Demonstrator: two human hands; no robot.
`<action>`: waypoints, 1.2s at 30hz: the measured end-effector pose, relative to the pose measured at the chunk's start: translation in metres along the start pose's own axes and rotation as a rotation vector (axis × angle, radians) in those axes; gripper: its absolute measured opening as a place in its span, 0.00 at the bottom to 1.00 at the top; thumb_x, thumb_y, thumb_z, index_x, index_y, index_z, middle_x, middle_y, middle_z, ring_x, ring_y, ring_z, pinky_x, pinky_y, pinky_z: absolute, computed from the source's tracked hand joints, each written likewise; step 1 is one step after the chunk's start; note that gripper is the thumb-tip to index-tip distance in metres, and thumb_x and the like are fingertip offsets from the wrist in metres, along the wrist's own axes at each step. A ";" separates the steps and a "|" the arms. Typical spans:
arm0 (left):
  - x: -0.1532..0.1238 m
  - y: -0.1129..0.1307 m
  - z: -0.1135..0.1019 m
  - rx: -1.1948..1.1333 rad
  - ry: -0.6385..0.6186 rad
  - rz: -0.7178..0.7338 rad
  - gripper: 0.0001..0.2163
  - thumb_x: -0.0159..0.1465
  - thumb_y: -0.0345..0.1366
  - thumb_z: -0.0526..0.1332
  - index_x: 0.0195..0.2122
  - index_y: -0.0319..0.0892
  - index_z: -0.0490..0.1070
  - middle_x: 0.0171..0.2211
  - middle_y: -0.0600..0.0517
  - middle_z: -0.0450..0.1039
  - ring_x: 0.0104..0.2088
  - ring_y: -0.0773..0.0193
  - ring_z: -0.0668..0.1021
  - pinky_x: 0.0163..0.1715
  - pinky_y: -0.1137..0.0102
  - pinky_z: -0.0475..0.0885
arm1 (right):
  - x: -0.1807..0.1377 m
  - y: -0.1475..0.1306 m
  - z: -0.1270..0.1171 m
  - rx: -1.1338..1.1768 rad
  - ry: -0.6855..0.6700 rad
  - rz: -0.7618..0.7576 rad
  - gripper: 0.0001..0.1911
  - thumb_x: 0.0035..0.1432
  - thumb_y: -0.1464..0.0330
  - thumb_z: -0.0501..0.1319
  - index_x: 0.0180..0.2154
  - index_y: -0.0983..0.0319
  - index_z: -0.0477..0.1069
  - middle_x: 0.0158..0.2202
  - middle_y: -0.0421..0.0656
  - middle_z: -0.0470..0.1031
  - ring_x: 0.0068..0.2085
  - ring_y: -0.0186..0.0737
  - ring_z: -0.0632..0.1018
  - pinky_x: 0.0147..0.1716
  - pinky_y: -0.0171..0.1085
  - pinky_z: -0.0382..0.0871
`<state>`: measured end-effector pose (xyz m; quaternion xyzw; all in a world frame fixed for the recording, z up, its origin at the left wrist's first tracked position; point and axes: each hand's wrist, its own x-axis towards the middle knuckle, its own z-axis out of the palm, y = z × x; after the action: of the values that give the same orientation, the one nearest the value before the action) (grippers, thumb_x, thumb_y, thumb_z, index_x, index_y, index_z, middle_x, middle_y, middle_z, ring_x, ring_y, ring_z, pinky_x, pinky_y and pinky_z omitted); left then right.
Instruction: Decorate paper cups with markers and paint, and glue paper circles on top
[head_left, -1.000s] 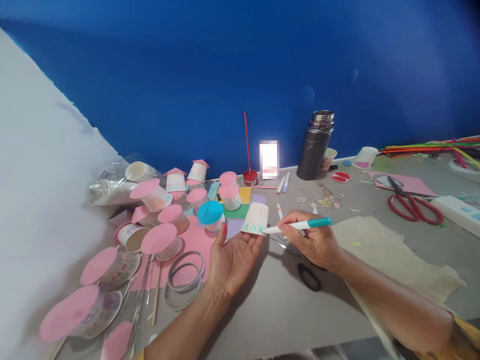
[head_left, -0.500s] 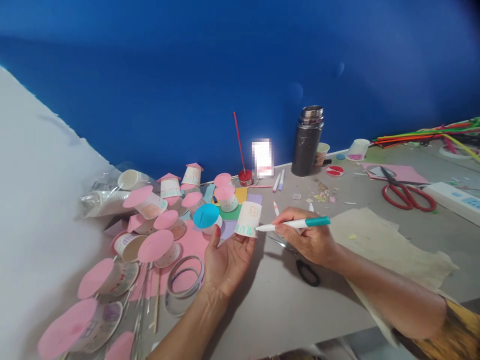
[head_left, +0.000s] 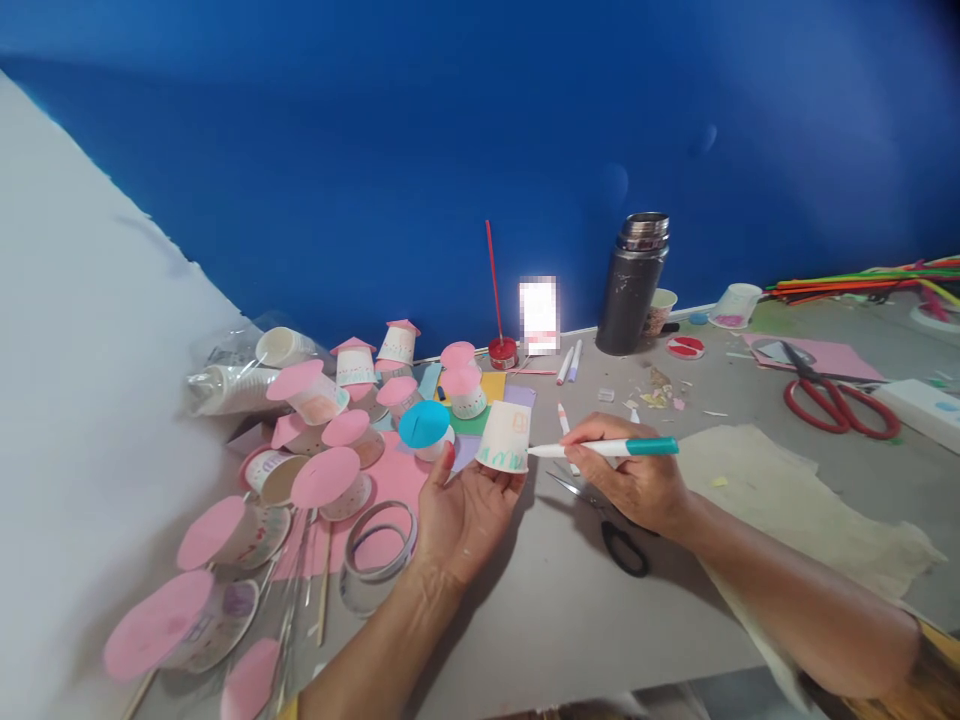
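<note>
My left hand (head_left: 472, 510) holds an upside-down white paper cup (head_left: 507, 438) by its rim from below. On the cup are an orange window drawing and green strokes along the lower edge. In my right hand (head_left: 634, 475) is a white felt-tip marker (head_left: 600, 449) with a teal end, pinched between thumb and fingers. Its tip is at the right side of the cup, near the green strokes; whether it touches I cannot tell. Beneath the right hand lies a pair of black-handled scissors (head_left: 622, 548), partly hidden.
Paper cups with pink paper roofs (head_left: 326, 478) crowd the left, beside tape rolls (head_left: 380, 540). A dark flask (head_left: 634, 285) stands at the back. Red-handled scissors (head_left: 840, 405), a white power strip (head_left: 922, 408) and a cream cloth-like sheet (head_left: 780, 480) lie at right.
The whole view has shifted, so things appear slightly farther right. The marker tip has moved off the cup's lower face to its right edge. Both hands keep their hold.
</note>
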<state>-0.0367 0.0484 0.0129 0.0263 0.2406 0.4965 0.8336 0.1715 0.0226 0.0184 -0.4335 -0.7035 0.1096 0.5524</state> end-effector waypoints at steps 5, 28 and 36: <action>-0.002 -0.006 0.001 0.116 -0.066 0.031 0.28 0.72 0.49 0.57 0.63 0.29 0.69 0.54 0.34 0.78 0.53 0.50 0.80 0.54 0.60 0.75 | -0.002 -0.002 0.001 -0.019 0.001 -0.107 0.09 0.69 0.66 0.60 0.35 0.59 0.77 0.28 0.40 0.80 0.27 0.36 0.78 0.28 0.34 0.72; -0.010 -0.022 -0.005 0.637 -0.325 0.293 0.26 0.65 0.57 0.64 0.53 0.41 0.78 0.40 0.46 0.79 0.60 0.45 0.72 0.65 0.53 0.59 | -0.001 -0.004 0.000 -0.084 -0.025 -0.145 0.07 0.67 0.69 0.61 0.35 0.60 0.76 0.27 0.40 0.79 0.25 0.35 0.77 0.24 0.32 0.70; -0.010 -0.024 -0.007 0.707 -0.350 0.333 0.29 0.68 0.59 0.60 0.61 0.45 0.73 0.52 0.45 0.78 0.62 0.46 0.71 0.65 0.53 0.58 | 0.005 -0.009 -0.007 -0.095 0.102 -0.114 0.08 0.65 0.72 0.61 0.33 0.59 0.75 0.25 0.37 0.78 0.24 0.34 0.78 0.24 0.31 0.70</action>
<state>-0.0243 0.0270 0.0035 0.4328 0.2436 0.4992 0.7101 0.1733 0.0185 0.0295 -0.4236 -0.7025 0.0222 0.5715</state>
